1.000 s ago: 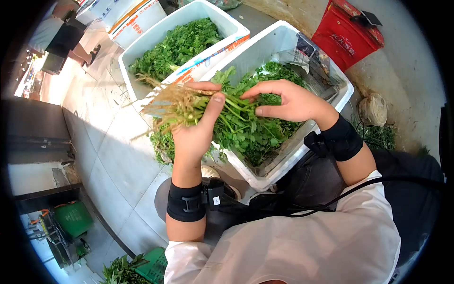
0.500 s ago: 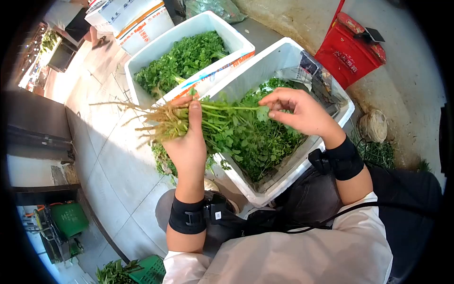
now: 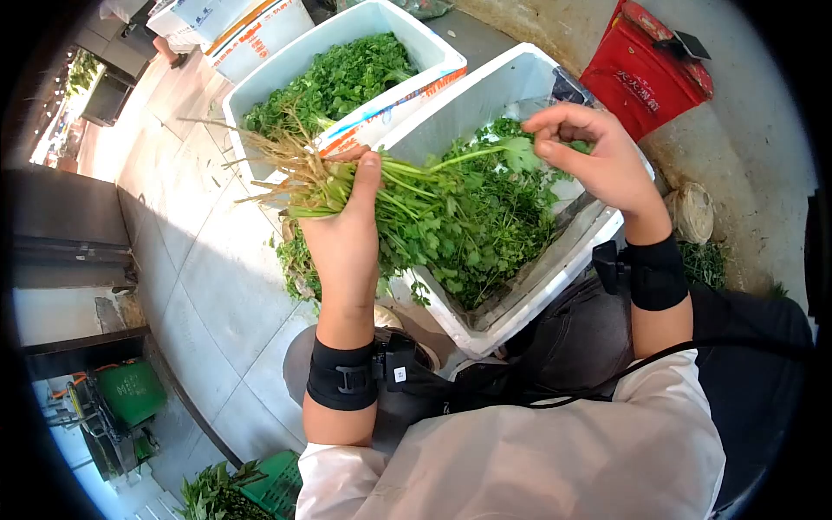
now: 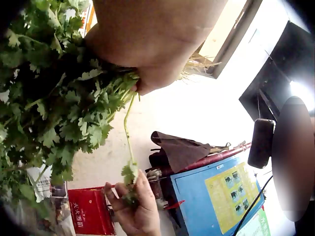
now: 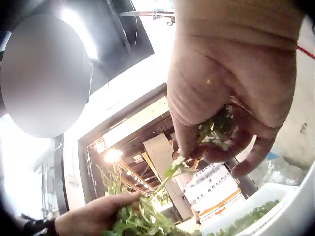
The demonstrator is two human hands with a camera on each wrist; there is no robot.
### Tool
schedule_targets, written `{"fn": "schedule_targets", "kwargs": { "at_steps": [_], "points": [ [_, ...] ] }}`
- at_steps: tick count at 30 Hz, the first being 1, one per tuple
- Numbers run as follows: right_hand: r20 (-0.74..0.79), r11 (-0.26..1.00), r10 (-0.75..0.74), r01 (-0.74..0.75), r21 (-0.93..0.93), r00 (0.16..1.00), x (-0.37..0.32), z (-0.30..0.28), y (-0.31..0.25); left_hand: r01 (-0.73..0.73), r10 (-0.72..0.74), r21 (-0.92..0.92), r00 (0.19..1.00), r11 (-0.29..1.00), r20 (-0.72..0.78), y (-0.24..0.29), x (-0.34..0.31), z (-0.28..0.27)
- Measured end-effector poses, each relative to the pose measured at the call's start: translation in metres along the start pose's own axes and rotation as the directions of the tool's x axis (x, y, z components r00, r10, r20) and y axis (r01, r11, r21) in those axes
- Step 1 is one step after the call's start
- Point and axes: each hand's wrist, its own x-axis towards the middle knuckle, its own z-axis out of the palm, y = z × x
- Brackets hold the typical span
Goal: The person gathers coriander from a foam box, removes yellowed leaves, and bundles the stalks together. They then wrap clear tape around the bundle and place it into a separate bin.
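In the head view, my left hand (image 3: pixel 344 238) grips a bunch of coriander (image 3: pixel 433 217) just below its roots. The pale stringy roots (image 3: pixel 290 165) stick out to the left, and the leafy tops hang to the right over a white foam box (image 3: pixel 472 334). One coriander sprig (image 3: pixel 472 158) stretches from the bunch toward my right hand (image 3: pixel 602 160). The left wrist view shows its leafy end between my right thumb and fingers, with the stem (image 4: pixel 128 128) running up to the bunch. Bits of leaf (image 5: pixel 216 128) show inside my right palm in the right wrist view.
More loose greens (image 3: pixel 529 217) and newspaper lie in the near foam box. A second foam box (image 3: pixel 251 160) of greens stands behind it. A red bag (image 3: pixel 646 74) is at the back right, and a green basket (image 3: pixel 277 485) at the lower left.
My right hand has moved from beside the bunch out to the right, drawing one sprig away from it. My left hand has shifted slightly left, still gripping the bunch.
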Motion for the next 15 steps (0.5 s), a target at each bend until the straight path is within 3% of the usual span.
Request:
{"fn": "schedule_targets", "kwargs": {
  "at_steps": [3,5,7,9,11,12,13,15],
  "points": [
    [0.016,1.000,-0.026,0.026,0.007,1.000,-0.008,-0.015,-0.015,0.039,-0.037,-0.043,0.998,0.998,0.045,0.003,-0.003,0.003],
    [0.353,0.985,-0.082,0.022,0.171,0.932,-0.016,-0.023,-0.027,0.043,-0.039,-0.062,0.997,0.997,0.062,0.003,-0.003,0.002],
    [0.512,0.993,-0.115,0.082,0.087,0.851,-0.017,-0.029,-0.035,0.033,-0.020,-0.078,0.986,0.996,0.165,0.001,-0.003,-0.001],
    [0.498,0.995,-0.093,0.065,0.072,0.862,-0.021,-0.025,-0.046,-0.011,0.030,-0.076,0.967,0.997,0.254,0.006,-0.007,0.002],
    [0.199,0.972,-0.003,0.049,-0.230,0.980,-0.023,-0.012,-0.049,-0.045,0.064,-0.062,0.938,0.997,0.340,0.006,-0.010,-0.001],
    [0.145,0.903,-0.170,0.213,-0.372,0.975,-0.017,-0.003,-0.048,-0.111,0.136,-0.087,0.905,0.990,0.402,0.003,-0.009,0.000],
    [0.135,0.910,-0.157,0.197,-0.364,0.978,-0.015,0.007,-0.045,-0.168,0.203,-0.116,0.863,0.979,0.463,0.000,-0.010,0.001],
    [0.143,0.916,-0.318,0.343,-0.208,0.937,-0.015,0.025,-0.038,-0.149,0.199,-0.137,0.841,0.979,0.504,-0.003,-0.012,0.001]
  ]
}}
